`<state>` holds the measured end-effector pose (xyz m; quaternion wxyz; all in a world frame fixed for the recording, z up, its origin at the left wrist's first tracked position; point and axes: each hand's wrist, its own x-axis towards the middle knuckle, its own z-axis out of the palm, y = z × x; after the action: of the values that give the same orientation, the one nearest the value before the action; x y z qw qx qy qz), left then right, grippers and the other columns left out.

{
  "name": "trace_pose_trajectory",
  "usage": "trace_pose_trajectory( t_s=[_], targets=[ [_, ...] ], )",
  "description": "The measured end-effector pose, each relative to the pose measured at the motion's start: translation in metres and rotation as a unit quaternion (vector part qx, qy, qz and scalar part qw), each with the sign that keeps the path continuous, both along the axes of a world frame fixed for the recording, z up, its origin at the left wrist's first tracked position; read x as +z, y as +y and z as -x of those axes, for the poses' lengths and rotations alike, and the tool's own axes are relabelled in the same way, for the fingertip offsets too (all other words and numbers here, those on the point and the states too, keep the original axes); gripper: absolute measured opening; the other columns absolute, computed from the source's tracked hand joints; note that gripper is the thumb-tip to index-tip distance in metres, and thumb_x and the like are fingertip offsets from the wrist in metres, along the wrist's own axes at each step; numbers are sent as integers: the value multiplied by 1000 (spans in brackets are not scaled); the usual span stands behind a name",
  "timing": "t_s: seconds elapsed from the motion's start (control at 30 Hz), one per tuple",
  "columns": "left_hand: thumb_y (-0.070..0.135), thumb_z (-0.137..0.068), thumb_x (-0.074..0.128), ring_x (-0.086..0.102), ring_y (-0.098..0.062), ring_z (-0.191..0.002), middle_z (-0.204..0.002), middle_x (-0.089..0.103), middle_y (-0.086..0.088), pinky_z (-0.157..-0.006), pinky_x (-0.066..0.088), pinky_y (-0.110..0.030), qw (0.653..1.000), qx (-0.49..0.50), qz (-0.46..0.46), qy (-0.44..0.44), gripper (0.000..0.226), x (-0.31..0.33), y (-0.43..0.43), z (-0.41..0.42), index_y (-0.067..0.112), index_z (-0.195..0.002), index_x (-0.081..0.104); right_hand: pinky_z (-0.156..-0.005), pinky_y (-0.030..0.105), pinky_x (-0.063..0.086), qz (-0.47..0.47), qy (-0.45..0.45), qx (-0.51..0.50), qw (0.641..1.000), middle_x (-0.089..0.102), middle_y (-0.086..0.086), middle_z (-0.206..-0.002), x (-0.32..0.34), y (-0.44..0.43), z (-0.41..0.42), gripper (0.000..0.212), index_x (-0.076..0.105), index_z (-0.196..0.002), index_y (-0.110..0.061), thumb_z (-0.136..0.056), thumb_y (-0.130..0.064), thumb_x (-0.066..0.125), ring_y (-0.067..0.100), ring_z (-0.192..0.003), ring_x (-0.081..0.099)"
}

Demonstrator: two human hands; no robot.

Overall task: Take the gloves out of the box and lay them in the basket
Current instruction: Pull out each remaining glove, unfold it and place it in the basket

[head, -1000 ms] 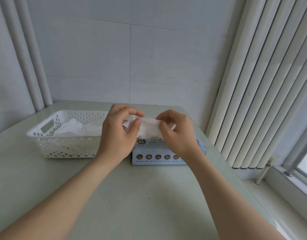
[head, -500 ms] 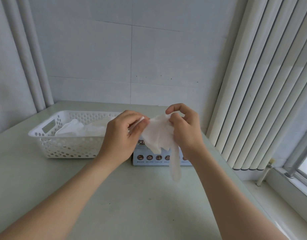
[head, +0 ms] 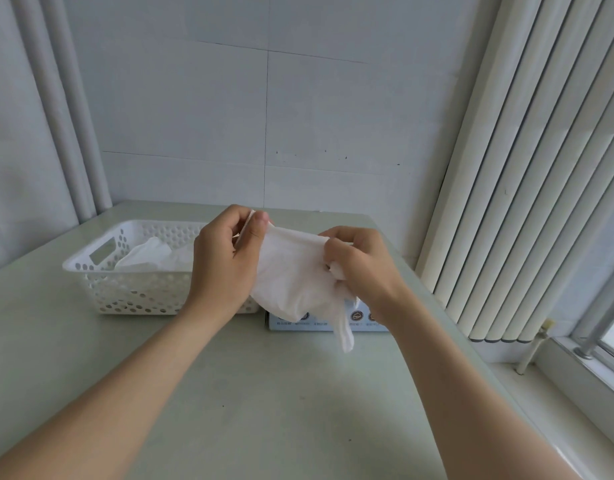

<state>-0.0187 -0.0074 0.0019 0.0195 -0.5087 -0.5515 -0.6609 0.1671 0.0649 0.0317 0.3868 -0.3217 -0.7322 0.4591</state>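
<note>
A white glove (head: pixel 291 271) hangs in the air between both hands, above the glove box (head: pixel 319 323). My left hand (head: pixel 222 268) pinches its upper left edge with thumb and fingers. My right hand (head: pixel 361 265) grips its right edge, and a glove finger dangles below toward the table. The pale blue box is mostly hidden behind the glove and my right hand. To the left stands a white perforated basket (head: pixel 91 268) with white gloves (head: pixel 149 254) lying inside.
The pale green table (head: pixel 264 410) runs to a tiled wall at the back. Vertical blinds (head: pixel 527 168) hang close on the right, with a window sill (head: pixel 575 386) below. Two pipes (head: pixel 63 109) stand at the back left corner.
The glove has been lifted off the box and spread out between my hands. Both hands rose and moved apart, and the glove's finger now dangles.
</note>
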Motion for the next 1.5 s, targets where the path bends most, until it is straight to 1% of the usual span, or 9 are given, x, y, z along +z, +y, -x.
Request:
trace_pose_trajectory(
  t_s=[0.13,0.3,0.43,0.53,0.77,0.93,1.13,1.33,1.5],
  targets=[
    [37,-107,60,44,-11,-61,-67,55,0,-57,36,-32,1000,-3,-4,-5,34,4,-2,2,13,-83,62,-52,28,28,30,-13,42,999,44,7,-59,0,3,-3,26,48,-55,-10,-80,-4,52,24,-56,36],
    [46,-102,64,37,-14,-56,-59,43,-2,-54,33,-29,999,-17,12,-34,52,10,-6,5,2,-75,55,-58,29,41,94,17,162,982,56,4,-61,2,2,-4,37,59,-54,-13,-85,-2,43,20,-55,50],
    [47,-102,64,29,-12,-57,-60,31,0,-52,27,-24,998,-22,21,-59,61,14,-9,6,0,-71,42,-66,37,50,64,23,168,983,66,19,-77,2,2,-5,27,67,-81,8,-96,-10,55,29,-68,62],
    [46,-103,62,31,-9,-56,-58,33,9,-52,28,-20,995,-61,49,-70,50,17,-10,9,10,-71,50,-64,32,47,12,-37,147,988,63,15,-72,-1,3,-6,27,71,-80,1,-98,-20,70,25,-63,56],
    [31,-108,58,38,-7,-50,-54,47,8,-49,34,-19,997,-61,43,-12,24,13,-8,17,12,-96,65,-69,35,54,56,47,89,993,79,11,-92,-4,6,0,6,68,-103,-6,-98,-10,70,26,-78,72],
    [31,-109,56,44,-12,-51,-56,51,3,-52,34,-20,996,30,8,87,24,13,-6,21,15,-91,58,-89,48,63,52,-27,107,993,81,9,-105,-5,1,3,28,77,-113,-17,-86,-25,84,29,-98,79],
    [38,-111,48,44,-17,-51,-54,44,4,-54,40,-39,973,100,15,208,25,18,-7,43,19,-96,52,-74,43,62,18,-26,48,998,79,17,-94,-4,-4,9,21,78,-93,-4,-89,-24,84,30,-87,79],
    [38,-112,45,47,-22,-51,-58,53,-4,-56,42,-43,968,122,17,219,27,29,-8,74,14,-101,51,-81,60,59,-47,69,25,996,76,24,-97,-2,-2,36,23,78,-101,-13,-99,-35,76,44,-94,73],
    [39,-111,46,47,-20,-52,-55,48,1,-57,32,-39,971,155,33,179,27,30,-8,109,13,-104,48,-66,50,58,-108,42,9,993,72,24,-86,3,11,73,13,74,-100,-22,-103,-34,68,41,-71,64]
  ],
)
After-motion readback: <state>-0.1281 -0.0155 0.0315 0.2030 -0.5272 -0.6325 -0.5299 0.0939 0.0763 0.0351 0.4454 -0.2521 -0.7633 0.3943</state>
